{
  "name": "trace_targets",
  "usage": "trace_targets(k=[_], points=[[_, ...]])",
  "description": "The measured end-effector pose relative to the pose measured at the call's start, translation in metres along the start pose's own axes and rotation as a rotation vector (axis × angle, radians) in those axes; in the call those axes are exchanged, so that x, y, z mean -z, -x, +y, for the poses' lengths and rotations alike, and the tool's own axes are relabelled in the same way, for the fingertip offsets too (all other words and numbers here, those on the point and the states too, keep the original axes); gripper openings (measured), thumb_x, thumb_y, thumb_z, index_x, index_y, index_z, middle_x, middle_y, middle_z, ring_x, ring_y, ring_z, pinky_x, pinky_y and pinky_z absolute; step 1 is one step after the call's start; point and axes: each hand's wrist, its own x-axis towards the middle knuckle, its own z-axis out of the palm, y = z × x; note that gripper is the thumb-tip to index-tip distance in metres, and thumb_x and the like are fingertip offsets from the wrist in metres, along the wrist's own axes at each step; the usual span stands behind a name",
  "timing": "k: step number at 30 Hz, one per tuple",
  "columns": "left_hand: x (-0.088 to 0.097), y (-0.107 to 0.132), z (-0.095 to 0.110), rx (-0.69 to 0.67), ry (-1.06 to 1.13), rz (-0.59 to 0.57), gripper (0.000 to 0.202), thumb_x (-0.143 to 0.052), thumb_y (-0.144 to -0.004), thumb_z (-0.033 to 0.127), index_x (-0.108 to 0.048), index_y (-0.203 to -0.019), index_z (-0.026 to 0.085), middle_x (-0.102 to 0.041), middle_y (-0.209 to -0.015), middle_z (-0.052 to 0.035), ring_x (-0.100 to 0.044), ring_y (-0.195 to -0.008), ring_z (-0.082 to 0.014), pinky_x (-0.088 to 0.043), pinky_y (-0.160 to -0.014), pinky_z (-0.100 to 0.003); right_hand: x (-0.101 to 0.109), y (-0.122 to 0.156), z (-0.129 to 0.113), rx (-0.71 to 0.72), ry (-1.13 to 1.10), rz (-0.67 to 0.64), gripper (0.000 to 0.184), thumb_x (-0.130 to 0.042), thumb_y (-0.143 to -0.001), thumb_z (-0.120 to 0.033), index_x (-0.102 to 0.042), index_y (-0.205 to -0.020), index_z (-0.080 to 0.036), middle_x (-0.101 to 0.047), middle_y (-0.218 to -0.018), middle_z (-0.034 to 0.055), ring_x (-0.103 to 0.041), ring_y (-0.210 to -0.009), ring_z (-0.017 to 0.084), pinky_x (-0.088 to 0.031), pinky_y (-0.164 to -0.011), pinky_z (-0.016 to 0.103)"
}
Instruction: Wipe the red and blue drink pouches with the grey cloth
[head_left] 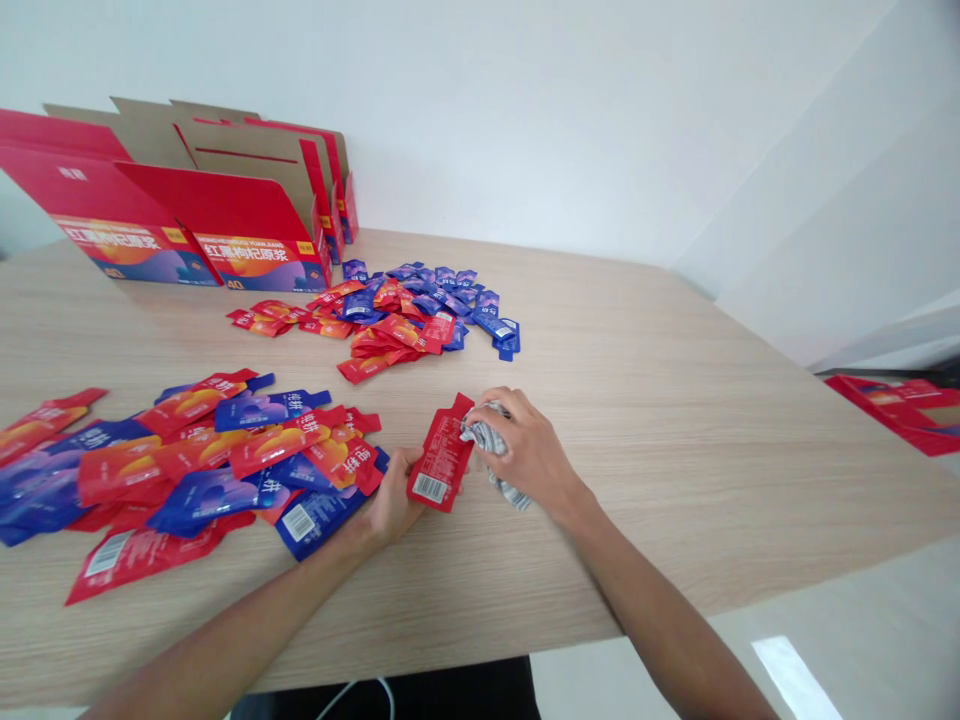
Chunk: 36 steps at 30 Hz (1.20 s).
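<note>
My left hand (391, 503) pinches the lower end of a red sachet (440, 455) and holds it tilted up off the wooden table (675, 420). My right hand (525, 450) is closed around a crumpled grey-and-white cloth (487, 440), which presses against the sachet's right side. A spread of red and blue sachets (195, 450) lies just left of my left hand.
A second heap of red and blue sachets (405, 315) lies further back. Red cardboard boxes (225, 225) with open flaps stand at the back left by the white wall. More red packaging (900, 405) lies beyond the table's right edge. A cable (360, 695) hangs below the front edge.
</note>
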Motion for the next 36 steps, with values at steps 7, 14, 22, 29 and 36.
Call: trace_targets(k=[7, 14, 22, 29, 36], points=[[-0.002, 0.016, 0.029, -0.107, -0.255, 0.034, 0.062, -0.054, -0.08, 0.06, -0.073, -0.11, 0.009, -0.076, -0.097, -0.0169, -0.069, -0.088, -0.0308, -0.054, -0.081, -0.041, 0.002, 0.0, 0.006, -0.165, -0.031, 0.178, 0.026, -0.066, -0.082, -0.009, -0.069, -0.102, -0.026, -0.06, -0.114, 0.0075, -0.061, -0.101, 0.026, -0.056, -0.088, 0.042], [0.033, 0.044, 0.152, -0.574, -1.496, 0.295, 0.07, -0.042, -0.092, 0.059, -0.046, -0.152, 0.025, -0.064, -0.126, -0.0112, -0.059, -0.111, -0.0317, -0.046, -0.105, -0.046, 0.003, -0.001, 0.007, -0.194, -0.087, 0.218, 0.026, -0.064, -0.081, -0.01, -0.069, -0.101, -0.026, -0.06, -0.112, 0.0064, -0.061, -0.102, 0.025, -0.056, -0.09, 0.04], [0.098, 0.041, 0.21, -0.122, -2.221, 0.312, 0.086, -0.037, -0.09, 0.057, -0.027, -0.162, 0.012, -0.053, -0.137, -0.0192, -0.055, -0.127, -0.0336, -0.04, -0.113, -0.047, 0.003, -0.001, 0.008, -0.17, -0.123, 0.197, 0.026, -0.065, -0.081, -0.011, -0.069, -0.102, -0.026, -0.06, -0.114, 0.0066, -0.061, -0.104, 0.024, -0.053, -0.096, 0.039], [0.124, 0.047, 0.223, -0.138, -2.118, 0.142, 0.073, -0.046, -0.076, 0.071, -0.071, -0.132, 0.029, -0.07, -0.119, -0.0157, -0.061, -0.116, -0.0397, -0.043, -0.107, -0.056, 0.004, -0.002, 0.009, -0.193, -0.172, 0.203, 0.025, -0.063, -0.08, -0.011, -0.07, -0.1, -0.024, -0.059, -0.114, 0.0072, -0.062, -0.101, 0.024, -0.054, -0.095, 0.039], [0.114, 0.042, 0.223, -0.158, -2.024, 0.145, 0.061, -0.053, -0.073, 0.07, -0.077, -0.117, 0.035, -0.072, -0.132, -0.0095, -0.055, -0.131, -0.043, -0.033, -0.114, -0.065, 0.004, -0.001, 0.007, -0.181, -0.189, 0.208, 0.025, -0.063, -0.08, -0.012, -0.069, -0.101, -0.025, -0.06, -0.113, 0.007, -0.061, -0.106, 0.024, -0.054, -0.097, 0.04]])
